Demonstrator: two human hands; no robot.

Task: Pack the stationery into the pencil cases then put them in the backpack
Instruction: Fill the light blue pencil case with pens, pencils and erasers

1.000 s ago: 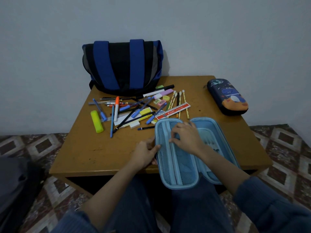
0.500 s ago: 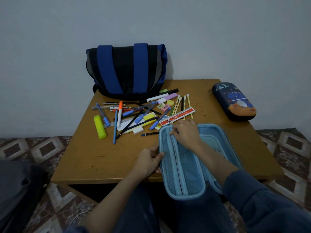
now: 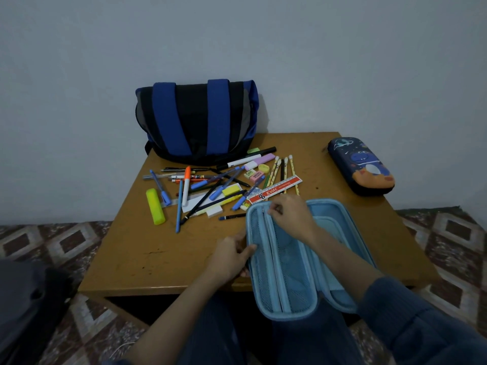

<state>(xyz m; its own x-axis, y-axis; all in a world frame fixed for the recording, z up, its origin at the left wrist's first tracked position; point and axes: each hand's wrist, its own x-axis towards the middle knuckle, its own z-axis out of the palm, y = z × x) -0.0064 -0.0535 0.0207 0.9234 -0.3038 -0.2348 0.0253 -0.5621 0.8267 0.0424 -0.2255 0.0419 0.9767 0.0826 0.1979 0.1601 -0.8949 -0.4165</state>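
A light blue pencil case (image 3: 286,280) lies open at the table's near edge, its mesh zip pocket facing up. My left hand (image 3: 230,256) grips the case's left rim. My right hand (image 3: 291,216) pinches the zipper pull at the far end of the mesh pocket. Behind the case lies a heap of stationery (image 3: 213,185): pens, pencils, erasers, a yellow highlighter (image 3: 155,209) and a red ruler (image 3: 275,189). A dark blue pencil case (image 3: 361,165) with a cartoon print lies closed at the right. The blue and black backpack (image 3: 196,122) stands at the back against the wall.
The brown wooden table (image 3: 158,248) has bare wood at the front left. A patterned tiled floor (image 3: 448,233) surrounds it. A dark bundle (image 3: 23,299) sits on the floor at the lower left. My knees are under the near edge.
My right hand has slid along the zipper from the middle of the mesh pocket to its far end. My left hand has kept its hold on the case's rim.
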